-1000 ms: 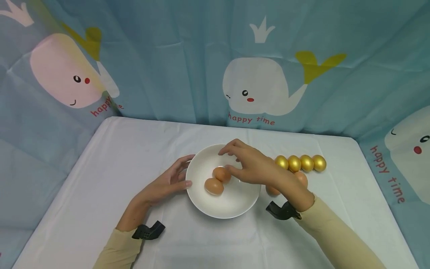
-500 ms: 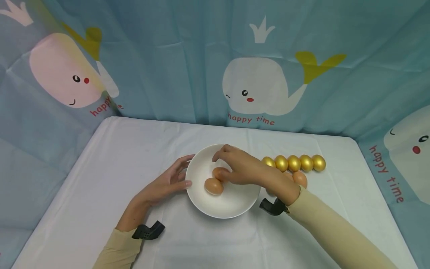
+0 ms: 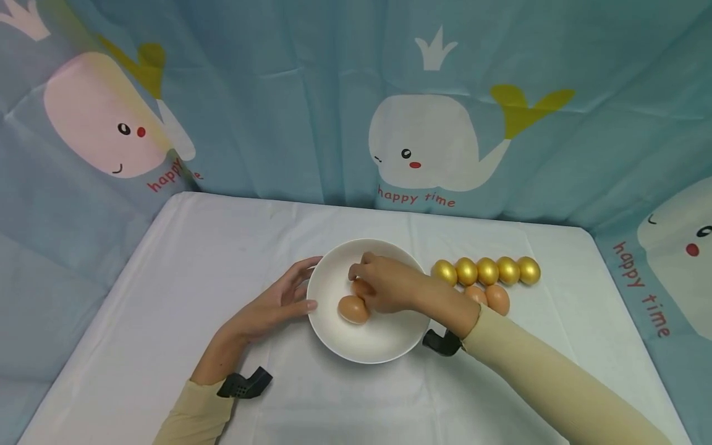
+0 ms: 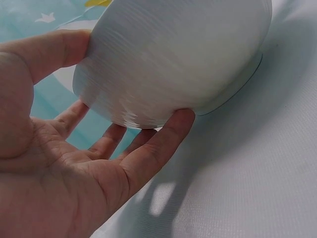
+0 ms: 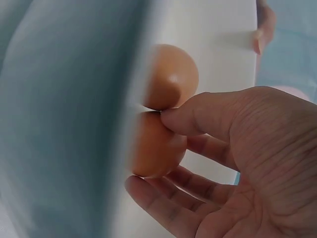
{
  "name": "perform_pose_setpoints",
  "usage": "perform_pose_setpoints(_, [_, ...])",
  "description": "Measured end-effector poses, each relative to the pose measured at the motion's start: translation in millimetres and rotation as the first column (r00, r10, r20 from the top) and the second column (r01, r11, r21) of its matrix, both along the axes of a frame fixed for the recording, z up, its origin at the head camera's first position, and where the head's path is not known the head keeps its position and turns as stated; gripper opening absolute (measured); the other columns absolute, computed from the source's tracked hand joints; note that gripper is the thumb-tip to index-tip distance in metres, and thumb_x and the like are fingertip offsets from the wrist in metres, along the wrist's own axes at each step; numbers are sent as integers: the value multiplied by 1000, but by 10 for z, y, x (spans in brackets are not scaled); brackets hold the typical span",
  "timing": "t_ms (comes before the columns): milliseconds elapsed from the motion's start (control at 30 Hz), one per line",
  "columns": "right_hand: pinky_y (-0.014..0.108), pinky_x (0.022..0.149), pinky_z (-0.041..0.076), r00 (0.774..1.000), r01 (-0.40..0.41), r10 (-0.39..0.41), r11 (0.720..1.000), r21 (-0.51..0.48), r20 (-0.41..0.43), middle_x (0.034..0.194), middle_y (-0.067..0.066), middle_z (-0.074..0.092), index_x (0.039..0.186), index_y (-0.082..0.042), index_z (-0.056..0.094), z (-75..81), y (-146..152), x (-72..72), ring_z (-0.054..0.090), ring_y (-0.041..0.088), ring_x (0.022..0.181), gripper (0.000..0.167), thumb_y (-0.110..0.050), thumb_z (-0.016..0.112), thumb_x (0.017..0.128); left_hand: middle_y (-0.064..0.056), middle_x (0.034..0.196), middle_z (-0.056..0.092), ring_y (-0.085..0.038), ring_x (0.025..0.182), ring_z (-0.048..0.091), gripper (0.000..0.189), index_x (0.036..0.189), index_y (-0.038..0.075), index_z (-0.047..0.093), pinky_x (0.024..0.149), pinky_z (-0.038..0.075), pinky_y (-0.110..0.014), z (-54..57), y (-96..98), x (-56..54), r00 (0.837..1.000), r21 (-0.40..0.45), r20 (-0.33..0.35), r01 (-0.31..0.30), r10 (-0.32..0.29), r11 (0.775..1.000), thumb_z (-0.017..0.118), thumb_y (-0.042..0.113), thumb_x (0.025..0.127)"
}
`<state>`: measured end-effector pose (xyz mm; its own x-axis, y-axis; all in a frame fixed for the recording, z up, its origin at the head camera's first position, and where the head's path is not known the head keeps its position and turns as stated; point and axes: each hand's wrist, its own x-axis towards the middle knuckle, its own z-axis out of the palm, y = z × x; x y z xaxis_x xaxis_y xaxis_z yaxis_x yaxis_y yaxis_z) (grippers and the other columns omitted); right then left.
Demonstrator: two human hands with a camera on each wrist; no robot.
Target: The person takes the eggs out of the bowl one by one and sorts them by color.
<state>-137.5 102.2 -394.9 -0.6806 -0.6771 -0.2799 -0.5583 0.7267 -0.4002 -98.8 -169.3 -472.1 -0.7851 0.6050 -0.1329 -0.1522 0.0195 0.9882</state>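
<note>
A white bowl [image 3: 384,337] stands on the table with two brown eggs in it. My left hand [image 3: 283,300] steadies the bowl from the left, thumb at the rim. In the left wrist view, its spread fingertips touch the outer wall of the bowl [image 4: 178,54]. Inside the bowl, my right hand [image 3: 386,284] holds the farther egg [image 3: 361,287] between thumb and fingers. The right wrist view shows the thumb on this egg [image 5: 158,148] and fingers along its other side. Against it lies the second egg [image 3: 353,309], which the hand leaves free.
To the right of the bowl, several gold eggs [image 3: 487,271] form a row. Brown eggs [image 3: 497,300] lie just in front of them, partly behind the right forearm. A white cloth [image 3: 334,408] covers the table, and a blue whale-print curtain [image 3: 311,123] hangs behind.
My right hand has moved left and down into the bowl, its fingers closing around the farther egg. More gold eggs show behind the forearm. The left hand has stayed at the bowl.
</note>
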Motion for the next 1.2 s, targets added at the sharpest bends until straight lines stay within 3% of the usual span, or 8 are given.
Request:
perform_pose_setpoints(800, [28, 72, 42, 1000, -7, 6, 1000, 26, 18, 89, 1, 56, 118, -14, 69, -16, -57, -49, 53, 16, 76, 27, -11, 74, 92, -11, 169, 30, -36, 159, 34, 78, 166, 25, 23, 107, 53, -25, -22, -2, -2, 1000, 2, -7, -1, 1, 1000, 65, 6, 102])
perform_pose_setpoints(1200, [29, 80, 49, 1000, 22, -22, 1000, -9, 2, 100, 1, 64, 124, -17, 71, 30, 86, -34, 57, 15, 87, 31, -20, 77, 94, -10, 169, 31, -35, 160, 35, 78, 166, 25, 24, 108, 53, -25, -48, -5, -14, 1000, 2, -10, -1, 1, 1000, 64, 5, 102])
